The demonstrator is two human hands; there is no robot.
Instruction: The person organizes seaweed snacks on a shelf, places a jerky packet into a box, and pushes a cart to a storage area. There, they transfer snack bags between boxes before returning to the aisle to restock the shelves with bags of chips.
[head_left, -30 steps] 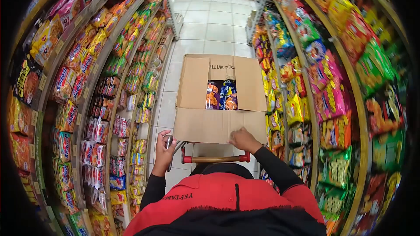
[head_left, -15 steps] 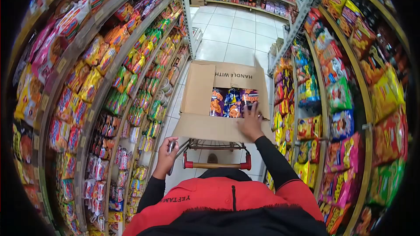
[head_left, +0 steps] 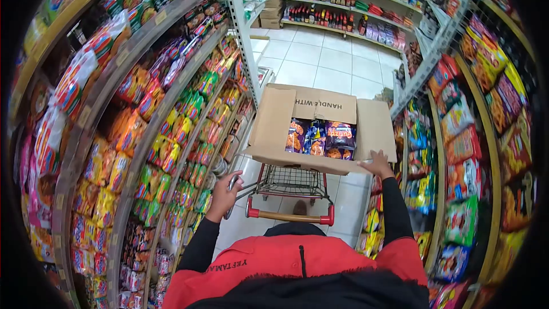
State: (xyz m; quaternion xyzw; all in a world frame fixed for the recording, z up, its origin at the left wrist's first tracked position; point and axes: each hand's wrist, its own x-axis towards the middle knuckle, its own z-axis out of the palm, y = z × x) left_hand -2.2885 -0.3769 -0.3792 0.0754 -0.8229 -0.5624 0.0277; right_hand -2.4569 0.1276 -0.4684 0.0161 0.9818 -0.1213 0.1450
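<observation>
An open cardboard box rests on a shopping cart, its flaps spread outward. Inside it lie several purple and blue snack packets. My right hand is at the box's near right corner, fingers spread and touching the flap's edge. To the left of the cart handle, my left hand is wrapped round a dark, thin object that looks like scissors or a phone; its exact kind is hard to make out.
Shelves of colourful packets line the left side and the right side. Bottles stand on shelves at the far end. White floor tiles show beyond the box. A shoe is under the cart handle.
My right hand has moved from over the packets to the box's near right corner. The right flap now lies outward, and the near flap hangs down. The view has shifted.
</observation>
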